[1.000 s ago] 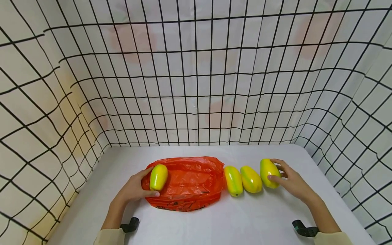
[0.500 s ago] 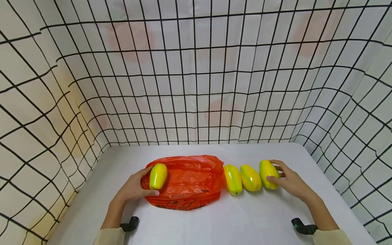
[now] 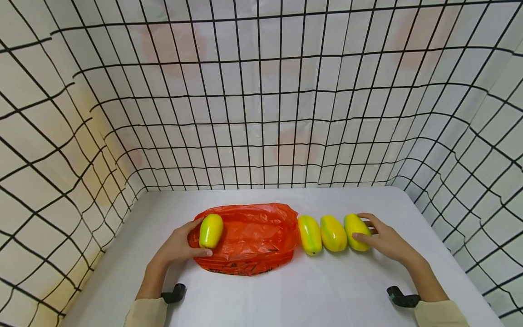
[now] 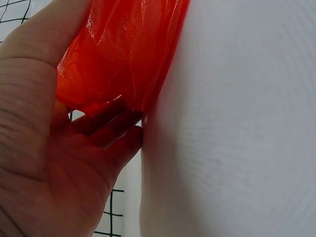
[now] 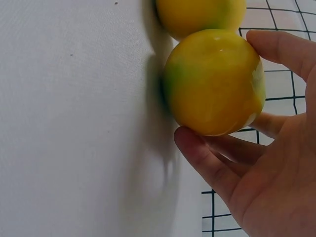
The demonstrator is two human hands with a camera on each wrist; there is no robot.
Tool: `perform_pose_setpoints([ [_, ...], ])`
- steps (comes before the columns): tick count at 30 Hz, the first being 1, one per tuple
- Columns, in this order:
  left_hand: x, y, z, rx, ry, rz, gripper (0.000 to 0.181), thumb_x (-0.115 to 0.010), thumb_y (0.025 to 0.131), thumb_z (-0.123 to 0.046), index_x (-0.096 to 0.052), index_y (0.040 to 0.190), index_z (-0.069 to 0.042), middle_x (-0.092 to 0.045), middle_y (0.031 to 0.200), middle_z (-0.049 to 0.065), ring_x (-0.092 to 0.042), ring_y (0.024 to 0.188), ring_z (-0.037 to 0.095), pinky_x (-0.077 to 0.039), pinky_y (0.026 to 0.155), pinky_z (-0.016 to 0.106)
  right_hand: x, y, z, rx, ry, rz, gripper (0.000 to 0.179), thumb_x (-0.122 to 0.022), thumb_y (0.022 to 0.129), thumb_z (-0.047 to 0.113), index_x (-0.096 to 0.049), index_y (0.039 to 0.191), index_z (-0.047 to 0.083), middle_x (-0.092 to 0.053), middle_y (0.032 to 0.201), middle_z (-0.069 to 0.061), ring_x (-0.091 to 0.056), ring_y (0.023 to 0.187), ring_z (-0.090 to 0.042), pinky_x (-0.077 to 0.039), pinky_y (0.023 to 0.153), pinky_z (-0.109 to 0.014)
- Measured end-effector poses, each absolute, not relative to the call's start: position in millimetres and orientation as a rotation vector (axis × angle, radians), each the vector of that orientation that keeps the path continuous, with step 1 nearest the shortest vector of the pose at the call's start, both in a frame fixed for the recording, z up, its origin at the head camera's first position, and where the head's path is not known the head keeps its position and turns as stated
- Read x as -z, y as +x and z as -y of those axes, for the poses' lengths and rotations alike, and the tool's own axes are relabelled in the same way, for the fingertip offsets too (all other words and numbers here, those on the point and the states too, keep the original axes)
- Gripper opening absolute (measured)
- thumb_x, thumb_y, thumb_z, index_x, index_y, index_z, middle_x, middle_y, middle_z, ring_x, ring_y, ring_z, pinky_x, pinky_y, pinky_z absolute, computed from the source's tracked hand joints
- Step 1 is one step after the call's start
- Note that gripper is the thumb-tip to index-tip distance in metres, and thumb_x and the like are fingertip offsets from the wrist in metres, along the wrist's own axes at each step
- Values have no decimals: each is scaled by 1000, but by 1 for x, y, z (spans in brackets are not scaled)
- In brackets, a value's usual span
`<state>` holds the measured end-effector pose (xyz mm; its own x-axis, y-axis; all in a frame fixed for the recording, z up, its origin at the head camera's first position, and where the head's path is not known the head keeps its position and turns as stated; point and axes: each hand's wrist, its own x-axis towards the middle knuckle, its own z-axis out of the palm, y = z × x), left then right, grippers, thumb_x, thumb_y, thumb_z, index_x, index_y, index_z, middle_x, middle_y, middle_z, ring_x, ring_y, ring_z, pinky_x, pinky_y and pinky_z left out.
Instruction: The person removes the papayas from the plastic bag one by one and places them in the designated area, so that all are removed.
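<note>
Over the white table (image 3: 339, 290), right hand (image 3: 388, 241) around rightmost yellow fruit (image 3: 355, 231).

Black-gridded white walls (image 3: 271, 106) enclose a white table (image 3: 327, 290) on its left, right and far sides in what appears a lab-style booth.

I can't read any lettering here: the dark print (image 3: 241, 269) on the red plastic bag (image 3: 255, 234) is illegible.

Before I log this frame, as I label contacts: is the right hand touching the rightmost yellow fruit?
Touching: the right wrist view shows the right hand curved partway around the rightmost yellow fruit, fingertips against its surface.
</note>
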<state>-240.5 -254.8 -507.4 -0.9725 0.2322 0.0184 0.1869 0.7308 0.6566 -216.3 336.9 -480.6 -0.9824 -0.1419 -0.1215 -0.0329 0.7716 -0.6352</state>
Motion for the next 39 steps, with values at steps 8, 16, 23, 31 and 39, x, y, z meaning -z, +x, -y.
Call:
perform_pose_setpoints([
  [8,508,-237,252,-1067,307,-2838,109,-86,57,-59,-39,149,-23,-50,144,2,-47,129,27,-54,93,49,484,-213,-337,953,-71,-2750,87,-55,87,67,-24,152,18,-31,153,-24,-42,129,-50,-50,84,-61],
  [16,513,-234,254,-1075,317,-2845,108,-86,58,-58,-39,148,-22,-51,143,2,-48,128,27,-55,92,48,488,-212,-338,925,-26,-2733,90,-50,88,70,-20,153,15,-29,153,-27,-40,130,-51,-49,84,-64],
  [23,515,-235,252,-1072,321,-2858,109,-85,58,-60,-39,148,-23,-51,143,2,-49,128,26,-55,92,48,489,-212,-342,928,-38,-2751,90,-46,89,71,-18,153,14,-26,154,-29,-38,131,-53,-47,88,-65],
  [31,510,-239,249,-1067,325,-2864,109,-85,58,-60,-39,149,-22,-50,144,3,-48,129,27,-52,95,51,481,-213,-341,942,-23,-2742,86,-40,93,69,-15,154,13,-28,152,-30,-38,131,-54,-47,89,-65],
  [39,506,-239,253,-1061,328,-2866,108,-86,59,-57,-38,149,-19,-50,145,5,-47,131,29,-52,96,52,467,-214,-337,959,-41,-2821,85,-32,96,68,-12,155,11,-31,152,-29,-38,132,-52,-39,94,-70],
])
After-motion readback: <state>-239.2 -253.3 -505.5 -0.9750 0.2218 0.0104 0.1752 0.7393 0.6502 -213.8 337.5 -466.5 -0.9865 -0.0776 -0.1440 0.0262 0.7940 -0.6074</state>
